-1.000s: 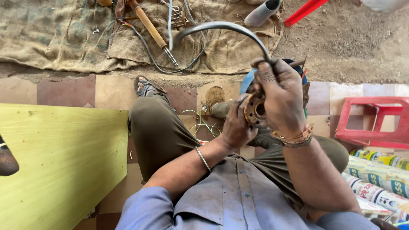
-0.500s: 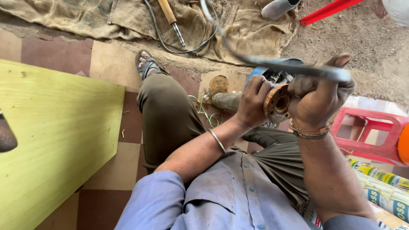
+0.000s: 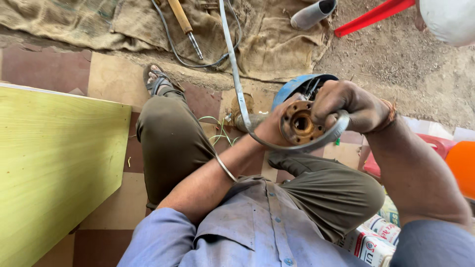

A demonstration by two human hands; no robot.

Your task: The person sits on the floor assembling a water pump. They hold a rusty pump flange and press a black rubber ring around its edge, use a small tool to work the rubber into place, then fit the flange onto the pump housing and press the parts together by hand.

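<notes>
A seated person's right hand (image 3: pixel 346 106) closes in a full fist around a flat grey metal strip (image 3: pixel 236 74), bending its lower end into a curve under a rusty, brass-coloured round flange (image 3: pixel 300 123), while the left hand (image 3: pixel 274 126) wraps the flange's near side and braces it above the lap. The strip runs from the right fist around the bottom of the flange and up past a wooden-handled tool (image 3: pixel 182 20) lying on burlap sacking (image 3: pixel 267 39). Judging by the grip, the bend will likely go best with the left hand holding the flange steady and the right drawing the strip snug against the rim, fingers clear of the strip's edge. A blue housing (image 3: pixel 297 84) sits just behind the flange; what joins them is hidden by the 2 hands. The left fingers are mostly out of sight, the strip's top end is cut off by the frame, and thin wires (image 3: pixel 217 131) near the knee are hard to trace.
</notes>
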